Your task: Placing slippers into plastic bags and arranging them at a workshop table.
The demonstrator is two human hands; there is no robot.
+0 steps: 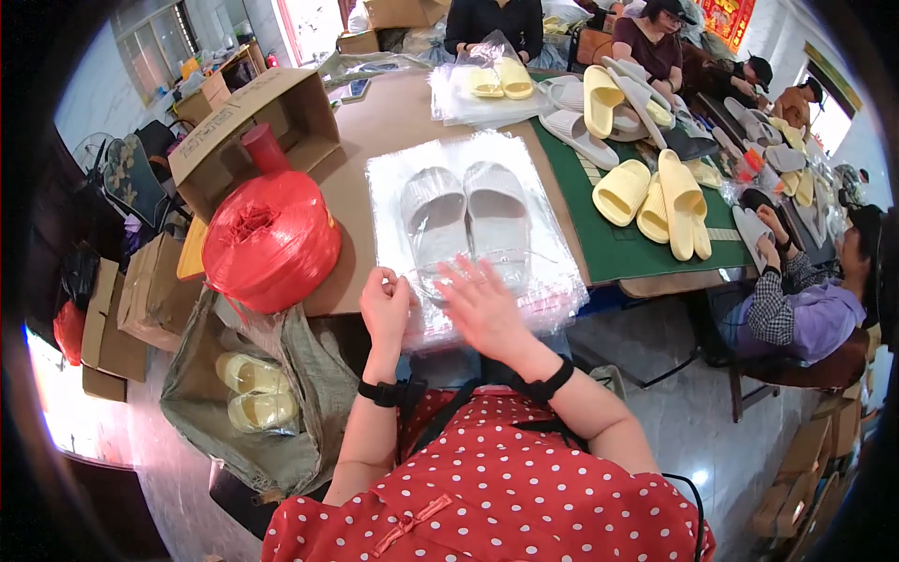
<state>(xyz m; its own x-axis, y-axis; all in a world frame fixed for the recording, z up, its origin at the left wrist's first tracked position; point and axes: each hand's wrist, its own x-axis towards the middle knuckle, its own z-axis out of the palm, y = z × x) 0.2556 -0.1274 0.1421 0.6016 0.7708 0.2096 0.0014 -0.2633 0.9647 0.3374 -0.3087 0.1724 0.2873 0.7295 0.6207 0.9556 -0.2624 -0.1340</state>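
A pair of grey slide sandals (436, 214) lies side by side inside a clear plastic bag (476, 292), on top of a stack of clear bags (552, 272) at the table's near edge. My left hand (384, 304) is closed at the near left corner of the bag, its fingers pinched on the plastic film. My right hand (482, 304) is open and slightly blurred, fingers spread over the near end of the bag, by the sandals' heels.
Left of the stack are a large red roll of plastic twine (272, 242) and an open cardboard box (253, 131). Loose yellow slides (623, 192) lie on a green mat (613, 258) at right. A sack (314, 375) below holds bagged yellow slides. Several people sit around the tables.
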